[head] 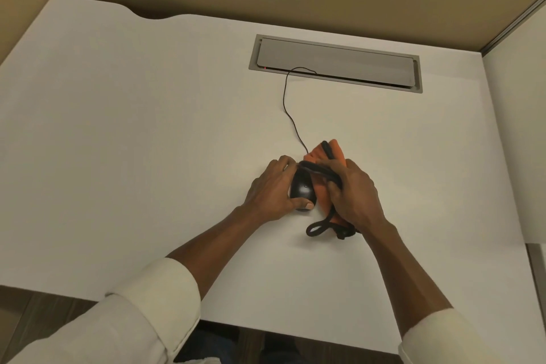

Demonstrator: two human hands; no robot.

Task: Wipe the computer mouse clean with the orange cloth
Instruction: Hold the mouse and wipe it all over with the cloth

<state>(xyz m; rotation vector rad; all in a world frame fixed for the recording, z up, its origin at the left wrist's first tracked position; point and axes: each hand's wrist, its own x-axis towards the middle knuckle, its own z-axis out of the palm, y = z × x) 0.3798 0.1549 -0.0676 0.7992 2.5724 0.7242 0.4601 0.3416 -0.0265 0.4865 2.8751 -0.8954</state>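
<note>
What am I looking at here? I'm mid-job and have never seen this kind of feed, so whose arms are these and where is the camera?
There is no machine. One camera is worn on a person's head, looking forward and down, so the two arms coming in from the bottom are the wearer's own. They work over a white desk inside a cubicle. The left hand steadies a black mouse resting on the desk. The right hand is closed on an orange cloth with dark edging, pressed against the mouse's right side. The mouse's thin cable runs away from the person into a grey cable hatch set in the desk. A dark loop from the cloth lies on the desk below the right hand.
</note>
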